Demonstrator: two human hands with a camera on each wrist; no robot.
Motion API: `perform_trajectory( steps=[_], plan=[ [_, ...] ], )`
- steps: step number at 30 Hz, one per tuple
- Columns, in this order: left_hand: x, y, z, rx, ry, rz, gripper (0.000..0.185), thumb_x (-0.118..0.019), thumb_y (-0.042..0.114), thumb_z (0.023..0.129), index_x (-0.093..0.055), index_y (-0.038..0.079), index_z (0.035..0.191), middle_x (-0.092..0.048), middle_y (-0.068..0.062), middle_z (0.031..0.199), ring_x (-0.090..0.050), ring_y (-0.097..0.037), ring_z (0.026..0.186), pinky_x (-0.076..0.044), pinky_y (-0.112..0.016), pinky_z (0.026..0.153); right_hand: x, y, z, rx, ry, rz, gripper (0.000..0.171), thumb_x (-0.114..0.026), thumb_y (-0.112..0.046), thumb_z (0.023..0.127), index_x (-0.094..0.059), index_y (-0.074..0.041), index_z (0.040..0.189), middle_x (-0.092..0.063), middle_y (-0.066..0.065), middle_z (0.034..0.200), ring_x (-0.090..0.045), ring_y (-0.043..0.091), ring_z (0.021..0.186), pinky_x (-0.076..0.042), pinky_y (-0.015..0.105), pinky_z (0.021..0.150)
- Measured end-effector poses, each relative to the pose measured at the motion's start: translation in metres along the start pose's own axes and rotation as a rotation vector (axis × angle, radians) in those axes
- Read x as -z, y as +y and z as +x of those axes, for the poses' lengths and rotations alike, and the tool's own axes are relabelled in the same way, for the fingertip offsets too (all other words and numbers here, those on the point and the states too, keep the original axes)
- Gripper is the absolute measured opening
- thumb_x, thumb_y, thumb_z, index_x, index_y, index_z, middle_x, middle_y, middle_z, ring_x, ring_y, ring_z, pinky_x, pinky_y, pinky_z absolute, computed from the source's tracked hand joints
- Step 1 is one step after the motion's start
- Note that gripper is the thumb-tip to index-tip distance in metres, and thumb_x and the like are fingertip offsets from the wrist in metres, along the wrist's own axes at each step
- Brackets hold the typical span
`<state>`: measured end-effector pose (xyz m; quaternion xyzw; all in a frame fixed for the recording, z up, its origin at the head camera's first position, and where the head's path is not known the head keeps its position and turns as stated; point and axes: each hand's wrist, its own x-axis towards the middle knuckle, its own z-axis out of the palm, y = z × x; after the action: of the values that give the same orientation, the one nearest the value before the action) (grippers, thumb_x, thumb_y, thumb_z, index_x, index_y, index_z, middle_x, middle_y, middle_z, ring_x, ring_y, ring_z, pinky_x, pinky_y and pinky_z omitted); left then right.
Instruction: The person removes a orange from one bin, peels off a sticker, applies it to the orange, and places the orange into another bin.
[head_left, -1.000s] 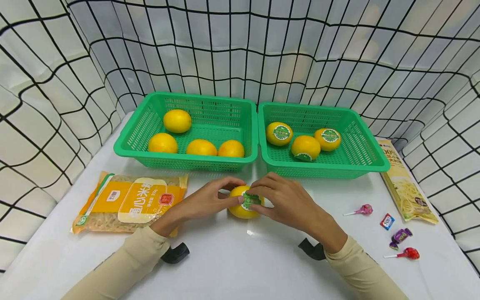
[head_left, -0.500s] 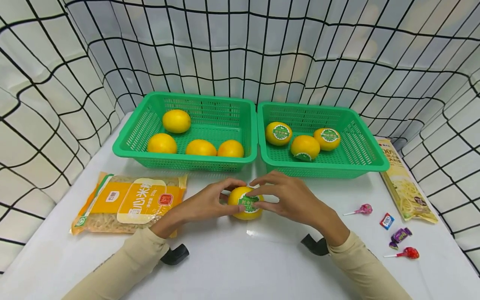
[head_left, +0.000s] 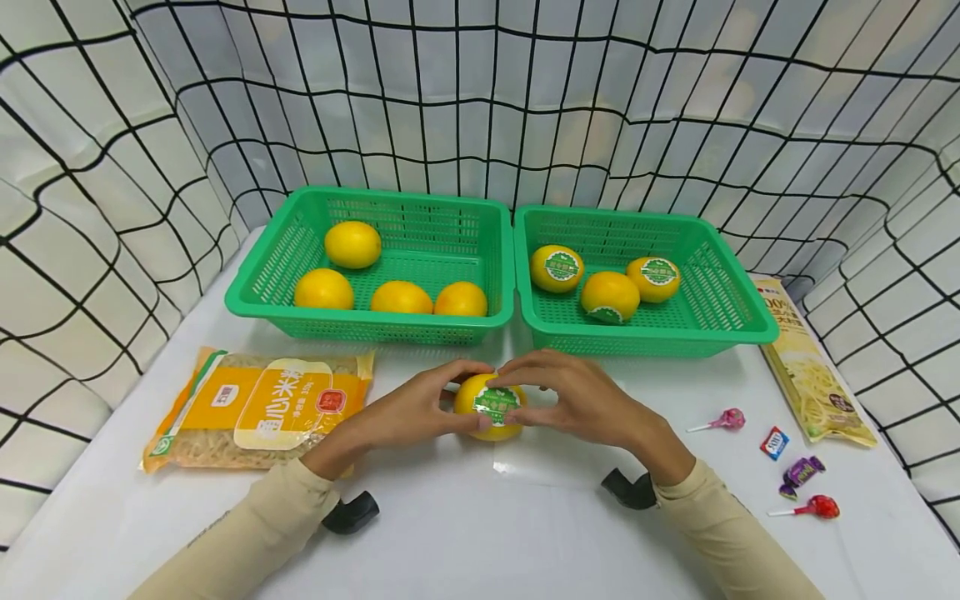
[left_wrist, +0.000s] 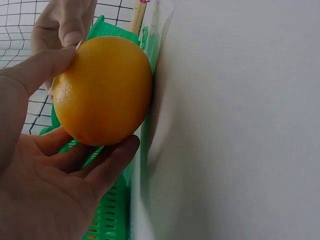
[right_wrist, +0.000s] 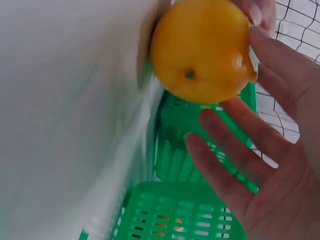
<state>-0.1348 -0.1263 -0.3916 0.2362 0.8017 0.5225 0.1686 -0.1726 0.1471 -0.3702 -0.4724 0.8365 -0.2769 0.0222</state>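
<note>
An orange [head_left: 471,395] stands on the white table in front of the baskets. A green printed sticker [head_left: 495,403] lies on its upper side. My left hand [head_left: 416,408] grips the orange from the left, thumb in front and fingers round the far side, as the left wrist view shows. From the right, my right hand [head_left: 588,402] touches the sticker area with thumb and forefinger. Its other fingers [right_wrist: 227,150] stretch out fairly straight beside the fruit in the right wrist view. The sticker's face is hidden in both wrist views.
Behind stand a green basket [head_left: 375,315] with several plain oranges and another basket [head_left: 652,333] with three stickered ones. A pasta bag [head_left: 262,408] lies left. A noodle pack [head_left: 817,375], lollipops [head_left: 731,419] and sweets [head_left: 801,472] lie right. Black netting [head_left: 480,100] surrounds the table.
The sticker, earlier partly covered by the right fingers, shows more fully on the orange. The right fingers have shifted over it to its edges. My left hand keeps its hold.
</note>
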Motion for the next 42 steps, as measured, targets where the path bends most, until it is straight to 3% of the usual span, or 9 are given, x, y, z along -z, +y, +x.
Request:
perform_trajectory(
  steps=[5,13,19,25,29,36,39,42],
  plan=[
    [0.005,-0.001,0.0,0.012,-0.026,-0.073,0.058,-0.076,0.025,0.101,-0.053,0.012,0.153,-0.058,-0.004,0.148,-0.053,-0.027,0.137,-0.048,-0.05,0.116,-0.002,-0.002,0.001,-0.007,0.0,-0.004,0.047,-0.085,-0.034,0.093,-0.072,-0.029,0.138,-0.068,-0.009,0.139,-0.062,0.014,0.13,-0.057,0.04,0.103],
    [0.006,-0.005,0.001,0.008,-0.043,-0.09,0.059,-0.075,0.024,0.101,-0.052,0.011,0.154,-0.057,-0.005,0.149,-0.052,-0.028,0.139,-0.047,-0.05,0.117,-0.002,-0.002,0.001,0.024,0.026,0.002,0.038,-0.08,-0.031,0.098,-0.075,-0.029,0.135,-0.067,-0.002,0.144,-0.063,0.019,0.131,-0.059,0.041,0.099],
    [0.007,-0.006,0.002,0.033,-0.045,-0.09,0.056,-0.073,0.028,0.103,-0.053,0.012,0.153,-0.058,-0.006,0.146,-0.053,-0.028,0.139,-0.046,-0.051,0.118,-0.001,0.003,-0.001,0.007,0.136,0.117,0.017,-0.086,-0.016,0.091,-0.083,-0.022,0.107,-0.075,0.002,0.129,-0.068,0.019,0.123,-0.058,0.043,0.102],
    [0.008,-0.008,0.002,0.032,-0.022,-0.082,0.049,-0.066,0.031,0.107,-0.056,0.012,0.151,-0.059,-0.005,0.147,-0.052,-0.027,0.139,-0.043,-0.053,0.12,-0.005,0.008,0.002,-0.018,0.124,0.226,0.01,-0.085,-0.014,0.092,-0.08,-0.021,0.097,-0.075,0.0,0.125,-0.069,0.018,0.118,-0.06,0.036,0.095],
    [0.008,-0.007,0.002,0.037,-0.016,-0.095,0.049,-0.067,0.03,0.107,-0.056,0.011,0.151,-0.059,-0.006,0.148,-0.052,-0.028,0.14,-0.042,-0.054,0.12,-0.008,0.015,0.003,-0.083,0.091,0.362,0.011,-0.084,-0.012,0.093,-0.076,-0.019,0.097,-0.074,0.002,0.125,-0.068,0.021,0.118,-0.063,0.036,0.089],
    [0.01,-0.008,0.002,0.047,-0.021,-0.1,0.05,-0.068,0.031,0.106,-0.056,0.012,0.151,-0.059,-0.004,0.148,-0.051,-0.027,0.141,-0.039,-0.055,0.122,-0.015,0.024,0.004,-0.314,-0.007,0.683,0.02,-0.08,-0.015,0.097,-0.066,-0.01,0.11,-0.069,0.008,0.124,-0.064,0.027,0.12,-0.06,0.04,0.096],
    [0.011,-0.01,0.002,0.056,-0.017,-0.106,0.051,-0.069,0.033,0.105,-0.056,0.013,0.151,-0.059,-0.004,0.148,-0.051,-0.026,0.141,-0.039,-0.055,0.122,-0.015,0.024,0.004,-0.393,-0.044,0.718,0.032,-0.079,-0.022,0.097,-0.063,-0.009,0.121,-0.066,0.009,0.126,-0.063,0.028,0.122,-0.055,0.042,0.102],
    [0.009,-0.012,0.003,0.062,-0.011,-0.123,0.052,-0.07,0.032,0.105,-0.056,0.011,0.15,-0.06,-0.005,0.147,-0.053,-0.027,0.139,-0.042,-0.053,0.12,-0.015,0.018,0.003,-0.409,-0.048,0.681,0.047,-0.081,-0.024,0.095,-0.057,-0.011,0.133,-0.06,0.008,0.137,-0.06,0.027,0.127,-0.052,0.046,0.108]
  ],
)
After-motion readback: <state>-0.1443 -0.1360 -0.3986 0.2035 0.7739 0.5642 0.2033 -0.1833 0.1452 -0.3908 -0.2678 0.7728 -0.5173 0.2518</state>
